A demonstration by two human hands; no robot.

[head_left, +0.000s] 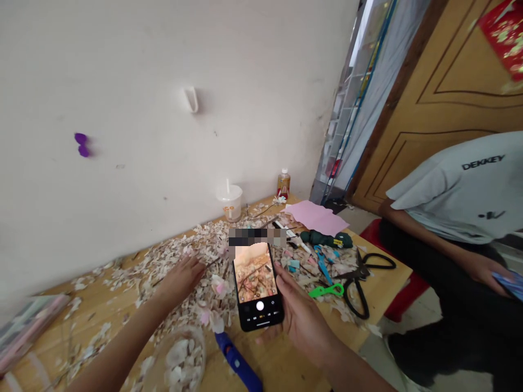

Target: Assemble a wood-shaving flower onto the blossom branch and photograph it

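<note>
My right hand [300, 313] grips a black smartphone [261, 324] upright over the table; its lit screen shows a camera view of the scraps and a twig. On the left, my left hand [183, 277] is low over the pale petal scraps, fingers closed around a thin dark twig [213, 262] that sticks out beside them. White-and-pink artificial flowers [219, 286] lie between my hands. Below the phone is a blue glue gun [237, 360], partly cut off by the frame. A clear tub [203, 348] of white petals stands in front of my left forearm.
Black-handled scissors [359, 272], green scissors [327, 290] and blue scissors [322, 264] lie at the right. Pink paper [316, 216], a lidded cup [231, 202] and a small bottle [283, 184] stand or lie farther back. A seated person [461, 201] is beyond the table's right edge.
</note>
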